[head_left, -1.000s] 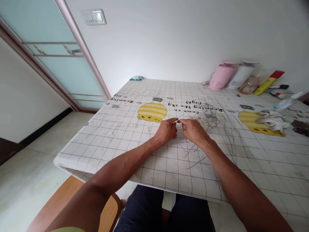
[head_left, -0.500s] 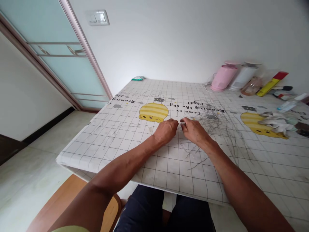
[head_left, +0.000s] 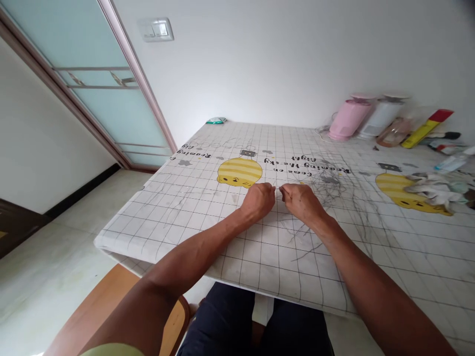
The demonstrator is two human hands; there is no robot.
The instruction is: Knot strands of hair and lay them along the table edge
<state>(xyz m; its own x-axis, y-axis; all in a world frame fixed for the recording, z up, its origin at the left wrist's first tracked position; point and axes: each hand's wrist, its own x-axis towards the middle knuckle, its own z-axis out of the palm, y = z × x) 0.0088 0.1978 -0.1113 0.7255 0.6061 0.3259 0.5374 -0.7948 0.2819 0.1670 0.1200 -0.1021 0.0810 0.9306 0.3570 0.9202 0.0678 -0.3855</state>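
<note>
My left hand (head_left: 259, 201) is closed in a pinch over the middle of the table, its fingertips pointing right. Facing it a small gap away, my right hand (head_left: 301, 200) is pinched too, fingers curled and thumb pressed in. Whatever lies between the fingertips is too small to make out. Under both hands spreads a white checked tablecloth (head_left: 208, 247) printed with yellow striped balloons and lettering. Thin dark strands (head_left: 358, 217) lie in a loose tangle on the cloth to the right of my right hand, some reaching below its wrist.
At the back right stand a pink cylindrical device (head_left: 349, 118), a white one (head_left: 381, 118), a yellow box with a red end (head_left: 426, 129) and a clear bottle (head_left: 454, 159). A crumpled cloth (head_left: 438, 188) lies at right. A green packet (head_left: 215, 120) sits at the far left corner.
My right hand's fingers have curled in more tightly, and the fingertips of both hands are slightly further apart. The whole view has shifted a little.
</note>
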